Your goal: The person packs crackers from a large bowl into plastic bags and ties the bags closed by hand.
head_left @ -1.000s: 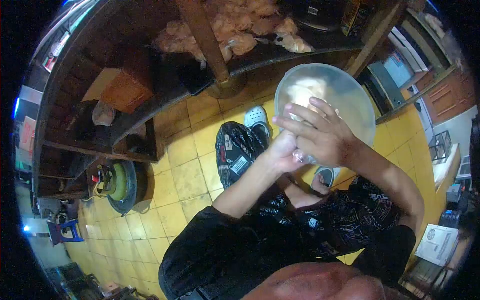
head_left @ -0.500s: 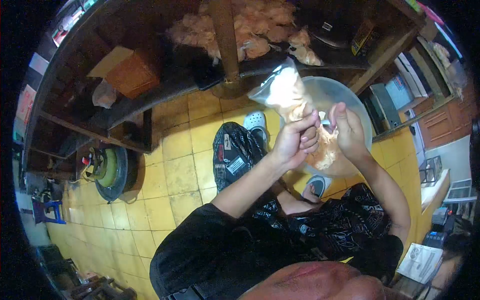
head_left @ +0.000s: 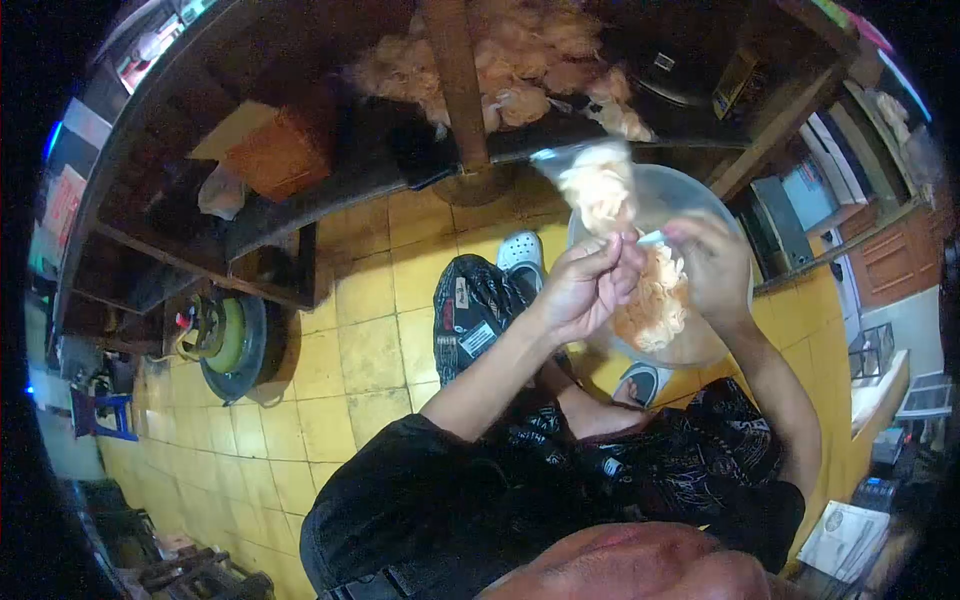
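A clear plastic bag [head_left: 603, 188] of pale orange, crinkled pieces hangs over the left rim of a round translucent tub [head_left: 735, 335]. My left hand [head_left: 590, 290] pinches the gathered neck of this bag. Close to its right, my right hand [head_left: 715, 262] is bent with its fingertips near the same neck, blurred; a small whitish strip shows between the hands. More loose pale orange pieces [head_left: 655, 310] lie in the tub beneath my hands.
Many filled bags [head_left: 520, 60] lie on the dark wooden shelf [head_left: 360, 205] ahead. An open cardboard box [head_left: 275, 155] stands on its left part. A green gas cylinder [head_left: 225, 335] is on the yellow tiled floor [head_left: 370, 355] at the left. My sandaled feet are below.
My hands were together over the tub, then moved apart, with the bag coming up in my left hand. Since then the bag has tilted more upright and my right fingers have come toward its neck.
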Available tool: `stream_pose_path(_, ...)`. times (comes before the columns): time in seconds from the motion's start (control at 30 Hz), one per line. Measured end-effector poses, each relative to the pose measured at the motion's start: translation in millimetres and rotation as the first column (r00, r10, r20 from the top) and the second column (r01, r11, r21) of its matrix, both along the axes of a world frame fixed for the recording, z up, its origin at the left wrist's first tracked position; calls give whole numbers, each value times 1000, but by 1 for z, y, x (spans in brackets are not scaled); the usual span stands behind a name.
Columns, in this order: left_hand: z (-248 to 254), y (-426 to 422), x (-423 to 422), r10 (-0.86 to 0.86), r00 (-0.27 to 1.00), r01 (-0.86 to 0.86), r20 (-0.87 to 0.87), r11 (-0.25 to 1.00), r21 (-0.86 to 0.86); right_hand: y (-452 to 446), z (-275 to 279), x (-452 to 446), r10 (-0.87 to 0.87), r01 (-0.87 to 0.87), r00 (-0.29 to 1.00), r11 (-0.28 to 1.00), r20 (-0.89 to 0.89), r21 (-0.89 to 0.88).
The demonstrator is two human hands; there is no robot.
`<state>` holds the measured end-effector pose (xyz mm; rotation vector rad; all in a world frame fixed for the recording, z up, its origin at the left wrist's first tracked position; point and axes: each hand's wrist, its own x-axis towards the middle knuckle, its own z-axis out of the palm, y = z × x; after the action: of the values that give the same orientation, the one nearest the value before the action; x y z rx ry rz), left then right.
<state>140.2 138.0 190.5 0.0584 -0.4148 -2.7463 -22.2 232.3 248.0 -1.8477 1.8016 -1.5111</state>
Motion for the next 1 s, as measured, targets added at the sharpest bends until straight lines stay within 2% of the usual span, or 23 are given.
stream_pose_path(0.03, -2, 0, 0, -23, 999, 20, -27, 991, -134, 1, 7, 0, -87, -46, 822, 975, -563, -218)
stream_pose_path(0.07, -3, -2, 1, -47, 998, 54, 43, 982, -182, 2, 16, 9, -125, -75, 725, 963, -677, -258)
stream_pose_path(0.1, -2, -4, 1, -50, 998, 57, 42, 981, -184, 1, 19, 10, -129, -72, 725, 963, -677, -260)
stream_pose_path(0.17, -3, -10, -1, -61, 937, 257, 344, 787, -560, 2, 20, 9, 50, -184, 646, 979, -762, -91)
stream_pose_path(0.2, -2, -11, -3, 79, 933, 222, 352, 643, -733, 1, 11, 6, 83, -172, 702, 984, -707, -55)
stream_pose_path(0.23, -1, -10, -3, 70, 932, 233, 357, 639, -733, 2, 4, 5, 74, -161, 707, 985, -703, -58)
stream_pose_path(0.27, 1, -11, -2, 378, 909, 84, 175, 245, -966, 3, -1, 5, 67, -121, 729, 992, -681, -33)
stream_pose_path(0.3, 9, -10, 0, 551, 825, 3, -127, -229, -974, 4, -4, 5, 58, -81, 751, 997, -657, -4)
stream_pose_path(0.33, 15, -13, 2, 578, 801, 83, -159, -370, -925, 5, -5, 6, 51, -67, 758, 998, -650, 0)
stream_pose_path(0.37, 19, -14, 2, 566, 811, 85, -149, -367, -926, 5, -3, 6, 19, -16, 778, 1000, -628, 10)
stream_pose_path(0.43, 24, -16, -2, 558, 774, 70, -301, -547, -834, 5, -2, 6, -23, 50, 796, 998, -605, 29)
stream_pose_path(0.47, 26, -18, -5, 523, 740, -45, -422, -588, -807, 4, 0, 5, -42, 61, 839, 998, -543, 17)
stream_pose_path(0.57, 22, -19, -13, 513, 731, -156, -451, -518, -841, 6, 2, 3, -87, 88, 903, 996, -421, -18)
stream_pose_path(0.63, 17, -19, -16, 495, 734, -205, -465, -492, -846, 6, 0, 2, -52, 46, 974, 998, -222, -32)
stream_pose_path(0.67, 16, -19, -17, 491, 753, -231, -439, -427, -874, 7, 1, 5, -57, 51, 973, 998, -224, -31)
stream_pose_path(0.7, 15, -18, -18, 485, 771, -254, -412, -360, -898, 9, 8, 14, -77, 74, 995, 996, 56, 59)
stream_pose_path(0.73, 14, -17, -20, 481, 774, -255, -411, -356, -899, 11, 11, 18, -118, 71, 936, 986, 332, 149)
stream_pose_path(0.77, 11, -16, -22, 499, 797, -234, -340, -263, -936, 12, 9, 17, -123, 76, 935, 986, 333, 150)
stream_pose_path(0.8, 9, -15, -23, 511, 817, -210, -268, -169, -963, 13, 7, 15, -124, 97, 962, 988, 242, 120)
stream_pose_path(0.83, 8, -14, -23, 507, 819, -211, -270, -170, -962, 13, 4, 13, -127, 115, 981, 990, 147, 86)
stream_pose_path(0.87, 9, -11, -25, 522, 808, -251, -273, -114, -961, 12, 1, 9, -130, 119, 981, 990, 141, 79)
stream_pose_path(0.93, 8, -10, -28, 534, 797, -296, -284, -65, -953, 8, -1, 3, -50, 16, 980, 985, -193, -171)
stream_pose_path(1.0, 6, -10, -31, 568, 769, -341, -293, -24, -940, 9, 5, 6, -60, 31, 983, 986, -175, -162)
